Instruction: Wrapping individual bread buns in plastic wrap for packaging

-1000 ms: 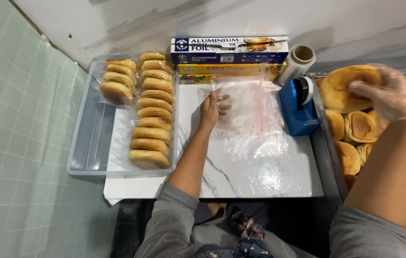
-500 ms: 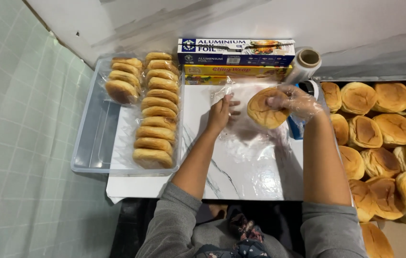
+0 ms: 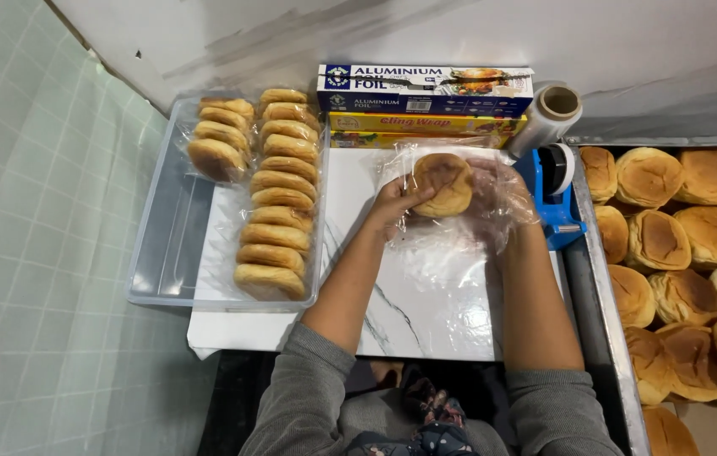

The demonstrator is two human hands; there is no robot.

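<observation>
Bun: I see one round golden bun (image 3: pixel 443 183) held between both hands, over the far middle of the white marble-patterned board (image 3: pixel 392 312), just in front of the boxes at the board's far edge.
Left hand: my left hand (image 3: pixel 394 205) is bare and touches the bun's left side; the fingers curl against it, thumb toward the top. I cannot tell how far the fingertips reach under it.
Right hand: my right hand (image 3: pixel 497 198) wears a loose clear plastic glove and cups the bun from the right, fingers bent around its edge and close together.
Wrap sheet: a crinkled clear plastic sheet (image 3: pixel 451 253) lies on the board under and around the bun, running toward the near edge.
Boxes: a blue foil box (image 3: pixel 426 89) and a yellow cling-wrap box (image 3: pixel 417 127) lie along the far edge of the board, touching each other.
Roll: a roll of clear film (image 3: pixel 548 114) leans at the far right corner, just beside the boxes.
Tape dispenser: a blue tape dispenser (image 3: pixel 554 194) stands at the right edge of the board, just beside my gloved hand.
Clear tray: a clear plastic tray (image 3: pixel 160 245) sits over the board's left edge, holding two rows of wrapped buns (image 3: pixel 278 194).
Loose buns: many unwrapped buns (image 3: pixel 687 253) fill a metal tray (image 3: pixel 599 279) to the right of the board.
</observation>
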